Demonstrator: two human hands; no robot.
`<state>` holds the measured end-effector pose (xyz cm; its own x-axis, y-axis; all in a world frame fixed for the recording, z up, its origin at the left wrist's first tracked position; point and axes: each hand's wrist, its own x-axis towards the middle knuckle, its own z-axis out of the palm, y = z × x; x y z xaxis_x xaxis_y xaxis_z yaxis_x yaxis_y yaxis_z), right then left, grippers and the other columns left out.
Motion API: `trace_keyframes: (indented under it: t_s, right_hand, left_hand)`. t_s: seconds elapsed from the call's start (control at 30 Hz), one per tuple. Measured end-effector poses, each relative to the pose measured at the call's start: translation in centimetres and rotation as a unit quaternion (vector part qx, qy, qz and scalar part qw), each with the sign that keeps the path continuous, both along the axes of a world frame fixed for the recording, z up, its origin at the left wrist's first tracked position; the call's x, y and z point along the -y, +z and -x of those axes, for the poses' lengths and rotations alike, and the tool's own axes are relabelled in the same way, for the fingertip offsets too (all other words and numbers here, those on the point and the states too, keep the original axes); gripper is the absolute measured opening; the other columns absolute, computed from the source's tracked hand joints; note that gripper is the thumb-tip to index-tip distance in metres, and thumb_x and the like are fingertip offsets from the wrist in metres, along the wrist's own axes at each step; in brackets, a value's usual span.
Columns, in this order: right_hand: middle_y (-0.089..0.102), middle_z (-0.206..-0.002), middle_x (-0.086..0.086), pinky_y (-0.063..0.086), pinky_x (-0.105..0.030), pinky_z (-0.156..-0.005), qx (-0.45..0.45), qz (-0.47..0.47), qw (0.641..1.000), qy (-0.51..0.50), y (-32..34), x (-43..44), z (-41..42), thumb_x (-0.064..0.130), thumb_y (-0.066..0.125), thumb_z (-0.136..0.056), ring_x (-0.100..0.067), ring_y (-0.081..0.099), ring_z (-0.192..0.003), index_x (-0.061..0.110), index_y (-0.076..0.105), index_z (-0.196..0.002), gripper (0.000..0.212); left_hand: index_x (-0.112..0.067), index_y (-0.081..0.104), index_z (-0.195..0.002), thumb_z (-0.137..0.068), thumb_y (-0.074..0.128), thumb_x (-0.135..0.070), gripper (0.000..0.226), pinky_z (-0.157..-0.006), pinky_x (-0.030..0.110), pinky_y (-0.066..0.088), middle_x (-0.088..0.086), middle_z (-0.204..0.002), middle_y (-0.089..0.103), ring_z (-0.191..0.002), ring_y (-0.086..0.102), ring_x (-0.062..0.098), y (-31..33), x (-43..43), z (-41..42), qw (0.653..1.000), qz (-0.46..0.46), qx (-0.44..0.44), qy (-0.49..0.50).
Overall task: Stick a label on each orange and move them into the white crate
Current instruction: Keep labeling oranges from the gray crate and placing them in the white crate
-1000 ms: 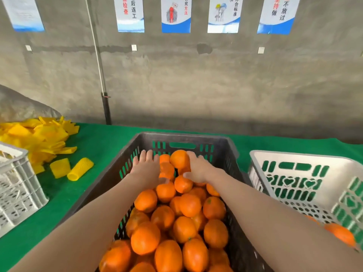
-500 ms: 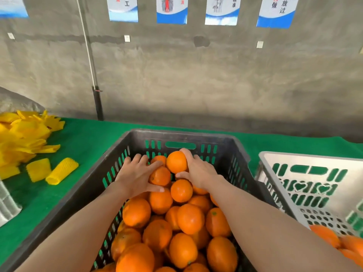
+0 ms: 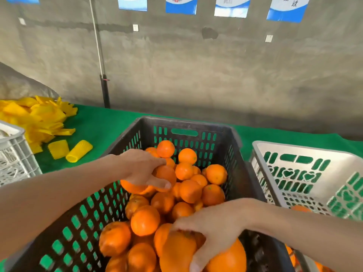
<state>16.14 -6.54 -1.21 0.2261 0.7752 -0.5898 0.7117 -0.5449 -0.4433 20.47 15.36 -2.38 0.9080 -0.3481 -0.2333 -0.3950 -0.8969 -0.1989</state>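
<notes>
A dark grey crate (image 3: 233, 146) in the middle holds a heap of oranges (image 3: 190, 190). My left hand (image 3: 143, 167) grips oranges (image 3: 166, 174) over the crate's left side, fingers curled round them. My right hand (image 3: 214, 228) grips large oranges (image 3: 177, 250) at the near end of the crate, thumb curled underneath. The white crate (image 3: 306, 152) stands to the right, with a few oranges (image 3: 299, 209) in its bottom. No label shows in either hand.
Yellow foam net sleeves (image 3: 37, 118) are piled at the back left, two rolled ones (image 3: 78, 151) lying loose on the green cloth (image 3: 106, 126). Another white crate (image 3: 13, 152) sits at the left edge. A concrete wall with posters stands close behind.
Both hands have pulled back from the far end of the dark crate toward me, each now lifting oranges. The right hand has come nearest, to the crate's near end.
</notes>
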Motion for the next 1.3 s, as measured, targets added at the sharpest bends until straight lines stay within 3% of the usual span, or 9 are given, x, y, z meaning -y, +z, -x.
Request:
trace_keyframes:
  t_s: [0.1,0.2,0.3,0.43,0.67,0.87,0.93,1.07,1.3]
  right_hand:
    - [0.066,-0.111,0.002,0.054,-0.038,-0.089,-0.098,0.028,0.994,-0.05,1.6,0.7,-1.2,0.041,0.057,-0.092,-0.016,0.064,-0.102,0.019,0.056,-0.123,0.039]
    - [0.068,-0.097,0.004,0.056,-0.033,-0.082,0.008,-0.034,0.978,-0.206,2.2,0.7,-5.4,0.048,0.056,-0.091,-0.016,0.066,-0.095,0.017,0.063,-0.1,0.033]
    - [0.056,-0.129,-0.008,0.049,-0.038,-0.094,0.225,0.002,0.941,-0.252,-0.2,-0.7,-10.1,0.048,0.054,-0.092,-0.024,0.056,-0.112,0.015,0.048,-0.13,0.051]
    - [0.022,-0.154,-0.015,0.051,-0.044,-0.091,0.17,-0.003,0.887,-0.429,-4.6,-3.7,-14.7,0.06,0.049,-0.088,-0.037,0.043,-0.127,0.015,0.003,-0.151,0.09]
    - [0.027,-0.15,-0.016,0.048,-0.048,-0.096,0.117,-0.044,0.79,-0.6,-10.8,-7.6,-18.6,0.067,0.053,-0.08,-0.039,0.045,-0.124,0.018,-0.017,-0.148,0.109]
    - [0.029,-0.144,-0.02,0.058,-0.041,-0.064,0.052,-0.052,0.762,-0.644,-10.3,-6.5,-20.5,0.036,0.058,-0.09,-0.037,0.055,-0.084,0.028,-0.024,-0.145,0.099]
    - [0.031,-0.144,-0.019,0.057,-0.04,-0.059,0.062,-0.057,0.766,-0.637,-10.0,-6.3,-20.0,0.033,0.057,-0.091,-0.035,0.054,-0.079,0.029,-0.021,-0.145,0.095]
    - [0.035,-0.142,-0.02,0.051,-0.051,-0.088,0.123,-0.069,0.83,-0.54,-8.6,-6.4,-17.7,0.032,0.053,-0.093,-0.039,0.052,-0.111,0.028,-0.01,-0.148,0.083]
    - [0.036,-0.139,-0.011,0.055,-0.046,-0.073,0.115,0.02,0.919,-0.377,0.4,-1.4,-12.2,0.038,0.058,-0.091,-0.034,0.048,-0.109,0.027,0.014,-0.142,0.068]
  left_hand:
    - [-0.031,0.038,-0.137,-0.064,0.019,-0.091,0.097,-0.077,0.024,0.041,-0.006,-0.107,0.059,-0.088,0.052,0.009,0.1,0.0,4.2,0.974,0.089,-0.203,0.04]
    - [-0.032,0.053,-0.125,-0.063,0.021,-0.09,0.09,-0.086,0.036,0.055,0.004,-0.121,0.064,-0.103,0.067,0.023,1.8,-0.1,4.5,0.866,0.21,-0.439,0.115]
    - [-0.025,0.052,-0.125,-0.085,0.037,-0.072,0.063,-0.08,0.031,0.057,0.004,-0.119,0.063,-0.098,0.067,0.019,1.2,0.4,0.5,0.937,0.174,-0.273,0.129]
    - [-0.011,0.024,-0.147,-0.091,0.043,-0.062,0.078,-0.1,0.039,0.047,0.015,-0.15,0.031,-0.125,0.048,0.031,-3.3,1.2,-6.6,0.978,0.089,0.053,0.184]
    - [-0.022,0.01,-0.151,-0.077,0.044,-0.079,0.1,-0.105,0.049,0.037,0.017,-0.151,0.027,-0.133,0.038,0.038,-8.9,0.2,-13.7,0.934,0.144,0.011,0.326]
    - [-0.021,0.013,-0.153,-0.078,0.026,-0.084,0.098,-0.115,0.057,0.012,0.012,-0.159,0.013,-0.145,0.008,0.04,-8.2,0.3,-15.9,0.883,0.267,-0.076,0.38]
    - [-0.015,0.016,-0.152,-0.081,0.03,-0.08,0.097,-0.115,0.056,0.007,0.016,-0.159,0.01,-0.146,0.0,0.04,-8.9,1.0,-15.6,0.869,0.297,-0.044,0.393]
    - [-0.012,0.029,-0.148,-0.081,0.047,-0.074,0.092,-0.111,0.052,0.026,0.019,-0.158,0.004,-0.142,0.02,0.038,-9.3,1.0,-14.1,0.826,0.374,0.019,0.422]
    - [-0.012,0.053,-0.131,-0.065,0.046,-0.086,0.1,-0.098,0.046,0.044,0.013,-0.133,0.043,-0.122,0.047,0.032,-1.0,1.7,-8.8,0.912,0.282,-0.02,0.296]
